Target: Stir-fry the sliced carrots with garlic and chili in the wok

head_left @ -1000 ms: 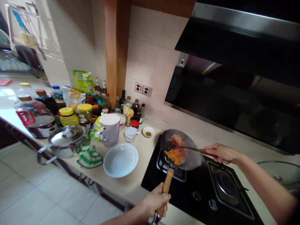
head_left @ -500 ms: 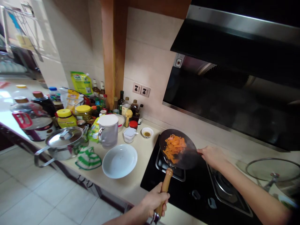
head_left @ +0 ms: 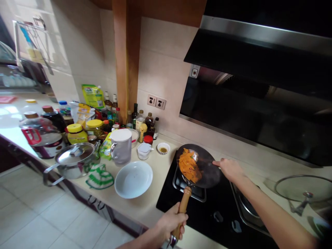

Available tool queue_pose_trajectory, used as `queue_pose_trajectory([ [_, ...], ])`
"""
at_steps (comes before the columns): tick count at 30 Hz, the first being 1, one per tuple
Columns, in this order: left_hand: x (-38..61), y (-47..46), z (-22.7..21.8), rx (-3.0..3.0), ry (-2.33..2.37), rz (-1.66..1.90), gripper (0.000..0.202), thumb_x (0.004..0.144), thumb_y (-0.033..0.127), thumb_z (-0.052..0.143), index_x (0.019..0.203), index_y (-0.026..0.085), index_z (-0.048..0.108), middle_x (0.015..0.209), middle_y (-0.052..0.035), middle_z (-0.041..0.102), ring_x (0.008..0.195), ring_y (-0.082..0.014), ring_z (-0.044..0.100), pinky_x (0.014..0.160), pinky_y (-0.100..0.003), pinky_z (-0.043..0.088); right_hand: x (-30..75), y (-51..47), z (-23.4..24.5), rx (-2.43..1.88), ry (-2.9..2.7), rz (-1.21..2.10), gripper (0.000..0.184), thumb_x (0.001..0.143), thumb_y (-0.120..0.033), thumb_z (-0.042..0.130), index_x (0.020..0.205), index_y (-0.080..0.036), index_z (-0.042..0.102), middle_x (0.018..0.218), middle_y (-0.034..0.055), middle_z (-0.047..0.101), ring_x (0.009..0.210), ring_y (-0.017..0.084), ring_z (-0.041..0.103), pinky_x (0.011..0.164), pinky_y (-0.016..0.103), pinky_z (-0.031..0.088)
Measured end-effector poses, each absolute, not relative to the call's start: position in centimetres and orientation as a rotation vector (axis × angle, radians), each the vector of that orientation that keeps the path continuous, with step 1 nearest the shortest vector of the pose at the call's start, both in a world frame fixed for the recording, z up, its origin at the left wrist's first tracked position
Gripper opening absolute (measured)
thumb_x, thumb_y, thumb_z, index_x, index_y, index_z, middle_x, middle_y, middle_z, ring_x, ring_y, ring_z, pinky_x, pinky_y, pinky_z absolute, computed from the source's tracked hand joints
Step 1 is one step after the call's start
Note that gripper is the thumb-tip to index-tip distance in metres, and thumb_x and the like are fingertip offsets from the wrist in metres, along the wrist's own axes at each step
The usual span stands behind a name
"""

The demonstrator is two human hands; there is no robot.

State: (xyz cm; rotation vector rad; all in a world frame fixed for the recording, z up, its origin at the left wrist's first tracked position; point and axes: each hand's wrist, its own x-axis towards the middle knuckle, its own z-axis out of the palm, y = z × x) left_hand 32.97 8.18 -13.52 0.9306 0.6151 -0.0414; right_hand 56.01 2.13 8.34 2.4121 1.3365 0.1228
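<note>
My left hand [head_left: 172, 221] is wrapped round the wooden handle of a dark frying pan [head_left: 210, 176], which sits over the left burner. Orange slices of food [head_left: 188, 166], perhaps carrot, are heaped at the pan's left side. My right hand [head_left: 229, 168] is closed on the end of a spatula [head_left: 207, 161], its dark reddish handle reaching over the pan from the right. The spatula's head is partly lost among the slices.
Left of the black hob [head_left: 197, 214] are a white bowl [head_left: 133, 180], a striped sauce dish [head_left: 163, 148], a clear jug [head_left: 121, 147], a green-striped cloth [head_left: 100, 176] and a lidded steel pot [head_left: 75, 159]. A glass lid [head_left: 303, 186] lies right. The range hood [head_left: 246, 45] overhangs.
The orange slices have shifted from the middle of the pan to its left side, into a tighter heap. My right hand has moved slightly left with the spatula. My left hand keeps its grip.
</note>
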Motion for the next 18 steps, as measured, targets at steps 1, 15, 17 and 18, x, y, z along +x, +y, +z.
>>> queue_pose_trajectory([
  [1, 33.0, 8.2, -13.6, 0.933, 0.611, -0.037, 0.037, 0.064, 0.032, 0.065, 0.087, 0.024, 0.037, 0.059, 0.0075, 0.047, 0.038, -0.0053, 0.039, 0.039, -0.018, 0.034, 56.0, 1.9, 8.8, 2.41, 1.37, 0.138, 0.045, 0.084, -0.01, 0.037, 0.111, -0.033, 0.064, 0.094, 0.0121, 0.067, 0.084, 0.027, 0.063, 0.065, 0.033, 0.036],
  [15, 33.4, 7.9, -14.0, 0.983, 0.61, 0.009, 0.033, 0.067, 0.032, 0.062, 0.087, 0.023, 0.037, 0.057, 0.0075, 0.048, 0.038, -0.0058, 0.041, 0.037, -0.017, 0.033, 54.7, 3.2, 12.1, 2.624, 1.193, -0.708, 0.041, 0.067, -0.016, 0.054, 0.104, -0.022, 0.07, 0.038, -0.0071, 0.041, 0.036, 0.008, 0.039, 0.039, 0.019, 0.03],
  [17, 33.2, 7.9, -13.7, 0.961, 0.615, -0.003, 0.032, 0.067, 0.03, 0.061, 0.087, 0.024, 0.037, 0.058, 0.0076, 0.047, 0.038, -0.0059, 0.04, 0.037, -0.017, 0.033, 55.5, 2.3, 11.2, 2.726, 1.223, -0.724, 0.044, 0.073, -0.018, 0.049, 0.114, -0.022, 0.065, 0.039, -0.0074, 0.039, 0.036, 0.007, 0.037, 0.038, 0.018, 0.029],
  [18, 33.2, 7.8, -13.6, 0.956, 0.612, -0.006, 0.031, 0.067, 0.029, 0.061, 0.087, 0.024, 0.037, 0.058, 0.0076, 0.047, 0.038, -0.0058, 0.04, 0.037, -0.018, 0.033, 55.9, 1.6, 11.2, 2.776, 1.222, -0.757, 0.044, 0.074, -0.019, 0.048, 0.115, -0.022, 0.064, 0.039, -0.0076, 0.038, 0.035, 0.007, 0.035, 0.037, 0.018, 0.027],
])
